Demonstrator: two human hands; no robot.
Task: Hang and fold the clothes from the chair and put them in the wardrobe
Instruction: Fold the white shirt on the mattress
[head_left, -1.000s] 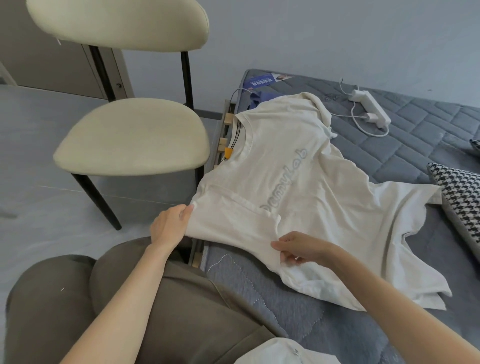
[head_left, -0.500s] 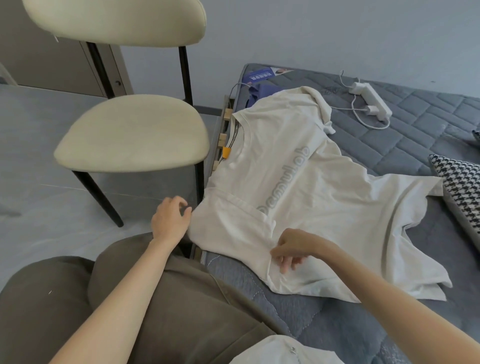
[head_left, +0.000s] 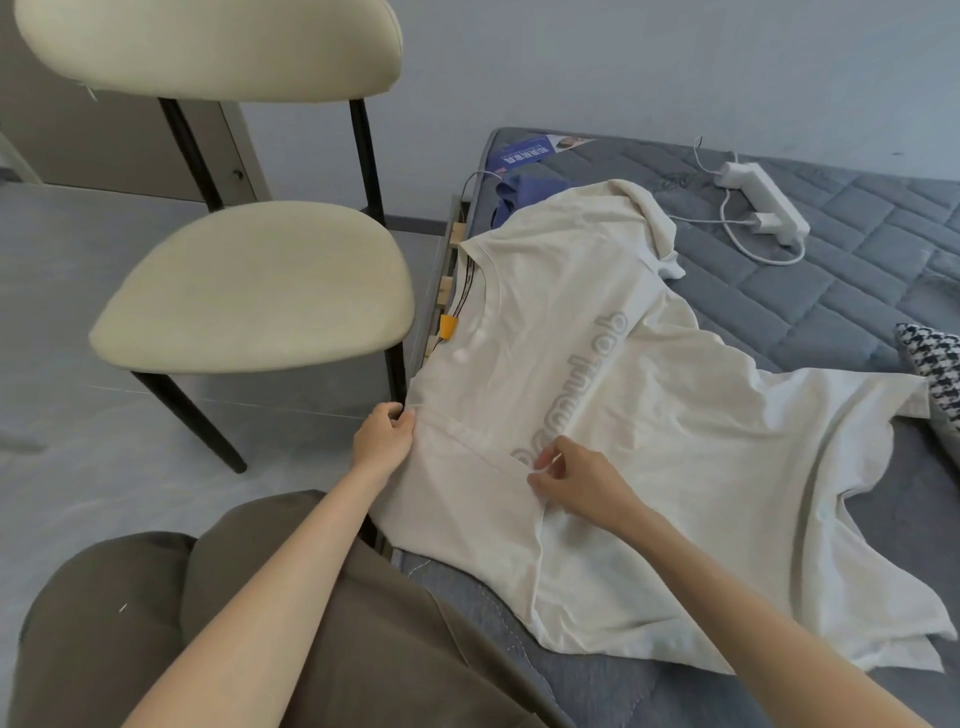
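T-shirt (head_left: 649, 415) in white lies spread on the grey mattress (head_left: 857, 291) under both hands. Left hand (head_left: 382, 441) grips its edge beside the chair (head_left: 249, 291); right hand (head_left: 576, 483) pinches a fold hiding part of the lettering.

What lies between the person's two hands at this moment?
Head view: only the white T-shirt, crossed by a hem line, lies between the left hand and the right hand, both pinching it.

Cream T-shirt (head_left: 649, 415) — grey quilted mattress (head_left: 857, 270)
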